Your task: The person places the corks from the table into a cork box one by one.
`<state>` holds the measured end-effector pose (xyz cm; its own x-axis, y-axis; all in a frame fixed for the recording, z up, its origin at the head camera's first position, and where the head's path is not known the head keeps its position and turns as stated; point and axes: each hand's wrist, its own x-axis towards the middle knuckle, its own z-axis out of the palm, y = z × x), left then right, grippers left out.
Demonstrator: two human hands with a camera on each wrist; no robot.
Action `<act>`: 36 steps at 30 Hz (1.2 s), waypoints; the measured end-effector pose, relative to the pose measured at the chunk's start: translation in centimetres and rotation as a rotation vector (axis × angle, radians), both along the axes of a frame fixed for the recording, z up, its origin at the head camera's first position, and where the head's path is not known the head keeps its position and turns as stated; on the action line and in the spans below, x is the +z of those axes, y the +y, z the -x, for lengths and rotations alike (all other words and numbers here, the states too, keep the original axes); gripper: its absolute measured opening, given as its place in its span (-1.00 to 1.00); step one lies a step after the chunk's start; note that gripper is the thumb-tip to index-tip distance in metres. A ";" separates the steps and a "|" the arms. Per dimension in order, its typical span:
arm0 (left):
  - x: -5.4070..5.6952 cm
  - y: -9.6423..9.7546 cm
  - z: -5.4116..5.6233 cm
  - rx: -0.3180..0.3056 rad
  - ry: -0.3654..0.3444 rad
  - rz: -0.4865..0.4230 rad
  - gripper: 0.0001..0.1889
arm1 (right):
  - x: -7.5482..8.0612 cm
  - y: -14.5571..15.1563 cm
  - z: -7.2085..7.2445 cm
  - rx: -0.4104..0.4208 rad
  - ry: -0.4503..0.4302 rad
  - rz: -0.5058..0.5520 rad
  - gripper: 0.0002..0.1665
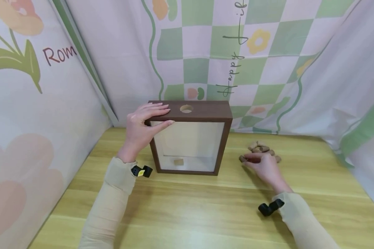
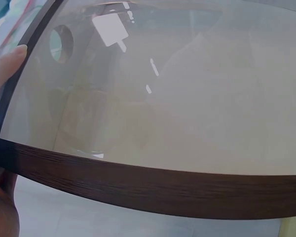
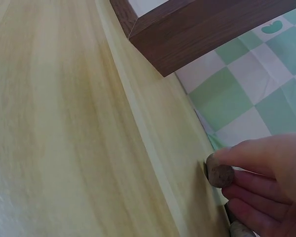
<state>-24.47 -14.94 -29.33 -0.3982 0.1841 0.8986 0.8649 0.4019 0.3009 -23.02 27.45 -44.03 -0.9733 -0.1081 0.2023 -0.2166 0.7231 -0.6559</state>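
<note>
A dark brown wooden shadow box with a clear front stands upright on the table, a round hole in its top. One cork lies inside at the bottom. My left hand grips the box's top left corner, fingers over the top and thumb along the front edge. To the right of the box, my right hand pinches a cork between thumb and fingers, low over the table. Several loose corks lie in a small pile beside that hand, partly hidden by it.
The light wood table carries the box and the pile. Behind it hangs a green and white checked curtain, close to the box's back. A printed curtain closes off the left side. Each wrist wears a small black camera.
</note>
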 end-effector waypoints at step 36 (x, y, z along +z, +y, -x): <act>-0.4 0.5 0.0 -0.008 -0.003 -0.061 -0.64 | 4.2 -0.9 -0.5 -0.034 -0.030 0.203 -0.44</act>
